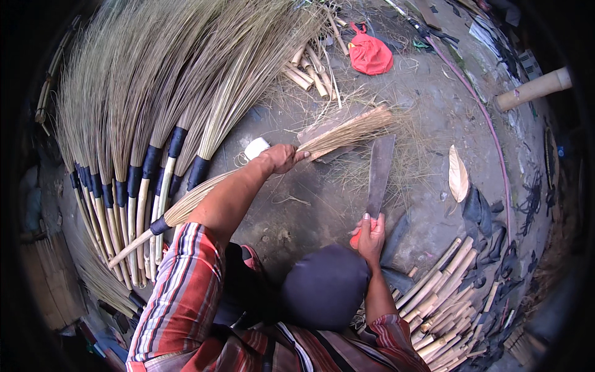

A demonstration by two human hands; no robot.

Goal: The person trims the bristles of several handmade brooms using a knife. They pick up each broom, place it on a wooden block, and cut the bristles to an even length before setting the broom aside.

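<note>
My left hand (284,159) is closed around the bristles of a broom (201,197), whose pale stick handle with a black binding points back to the lower left past my forearm. The bristle ends (359,129) reach up and right over a flat brown block (322,131) that they partly hide. In my right hand (370,239) is a machete (380,167) with a red handle; its broad grey blade points away from me, just right of the bristle tips, apart from them. Loose straw clippings (403,161) lie scattered around the blade and block.
Several finished-looking brooms (142,111) are fanned out at the left. Cut bamboo sticks (443,304) are heaped at the lower right, short bamboo pieces (313,71) at the top. A red bag (370,53), a white roll (256,147), a dry leaf (458,173) and black rubber scraps (476,209) lie about.
</note>
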